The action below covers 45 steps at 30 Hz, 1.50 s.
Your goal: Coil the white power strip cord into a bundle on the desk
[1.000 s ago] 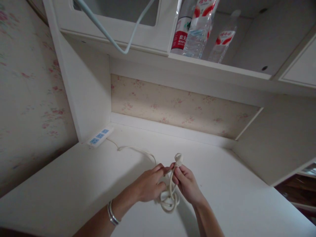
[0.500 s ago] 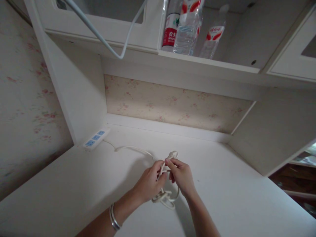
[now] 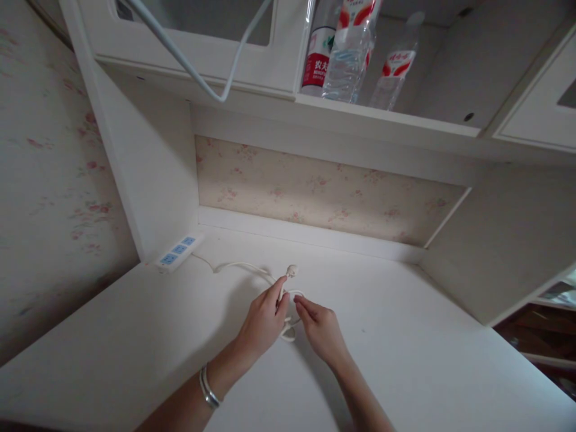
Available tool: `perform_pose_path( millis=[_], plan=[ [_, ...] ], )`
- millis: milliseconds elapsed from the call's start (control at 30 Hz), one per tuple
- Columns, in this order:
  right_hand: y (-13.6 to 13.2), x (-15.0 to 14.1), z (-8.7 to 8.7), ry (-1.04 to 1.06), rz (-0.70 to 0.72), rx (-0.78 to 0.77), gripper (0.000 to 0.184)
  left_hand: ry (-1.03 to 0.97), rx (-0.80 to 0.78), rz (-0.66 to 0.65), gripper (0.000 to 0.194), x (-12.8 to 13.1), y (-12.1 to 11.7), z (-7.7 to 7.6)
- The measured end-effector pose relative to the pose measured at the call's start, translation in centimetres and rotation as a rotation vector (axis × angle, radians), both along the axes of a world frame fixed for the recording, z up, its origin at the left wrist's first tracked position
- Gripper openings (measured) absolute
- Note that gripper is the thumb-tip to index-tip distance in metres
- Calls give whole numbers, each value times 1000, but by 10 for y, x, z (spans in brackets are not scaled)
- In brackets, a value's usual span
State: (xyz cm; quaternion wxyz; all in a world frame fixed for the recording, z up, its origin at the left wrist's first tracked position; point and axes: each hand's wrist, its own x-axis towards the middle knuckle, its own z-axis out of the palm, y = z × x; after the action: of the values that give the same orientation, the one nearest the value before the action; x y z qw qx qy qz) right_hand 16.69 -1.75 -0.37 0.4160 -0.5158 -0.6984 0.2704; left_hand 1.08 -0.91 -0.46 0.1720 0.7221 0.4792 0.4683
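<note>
My left hand [image 3: 264, 315] is closed around the white power cord [image 3: 240, 264], just below its plug [image 3: 292, 271], which sticks up past my fingertips. My right hand [image 3: 321, 330] pinches a loop of the same cord to the right of it. Loose coils of cord hang below and between the two hands, partly hidden by my left hand. From there the cord runs back and left over the white desktop to a power strip [image 3: 179, 252] with blue socket faces, lying by the left side panel.
White desktop [image 3: 405, 360] spreads around my hands, with side panels left and right. Overhead, a shelf [image 3: 382, 117] holds plastic bottles [image 3: 346, 57]. A pale bent cable or tube [image 3: 198, 78] hangs in front of the upper cabinet. Floral wallpaper covers the back and left.
The plug has shifted left and now stands above my left hand instead of by my right fingers. My right hand has dropped slightly and moved onto a cord loop.
</note>
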Motion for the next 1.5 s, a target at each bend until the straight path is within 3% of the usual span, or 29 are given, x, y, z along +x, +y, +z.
perform_pose_path(
  millis=[133, 300, 433, 600, 700, 867, 1200, 1333, 1500],
  plan=[
    [6, 0, -10, -53, -31, -43, 41, 38, 18, 21, 43, 1, 1, -1],
    [7, 1, -7, -57, 55, 124, 49, 81, -34, 61, 38, -3, 5, 3],
    [8, 6, 1, -12, 87, 100, 46, 83, -50, -111, 27, -6, 3, 11],
    [12, 17, -2, -32, 182, 35, 53, 60, -68, -329, 30, -9, -1, 18],
    [15, 21, -3, -82, 216, 80, 44, 41, -101, -396, 31, -10, -1, 18],
    [15, 23, 4, -147, 209, 188, 19, 23, -126, -386, 31, -7, -1, 13],
    [9, 29, 6, -147, 114, 187, 26, 307, -71, -309, 47, -7, 3, -1],
    [7, 34, 14, -111, 159, 79, 33, 387, -24, -298, 40, -9, 6, -1],
    [6, 48, 21, -59, 262, -183, 41, 493, 74, -231, 35, -10, 4, 7]
  ],
)
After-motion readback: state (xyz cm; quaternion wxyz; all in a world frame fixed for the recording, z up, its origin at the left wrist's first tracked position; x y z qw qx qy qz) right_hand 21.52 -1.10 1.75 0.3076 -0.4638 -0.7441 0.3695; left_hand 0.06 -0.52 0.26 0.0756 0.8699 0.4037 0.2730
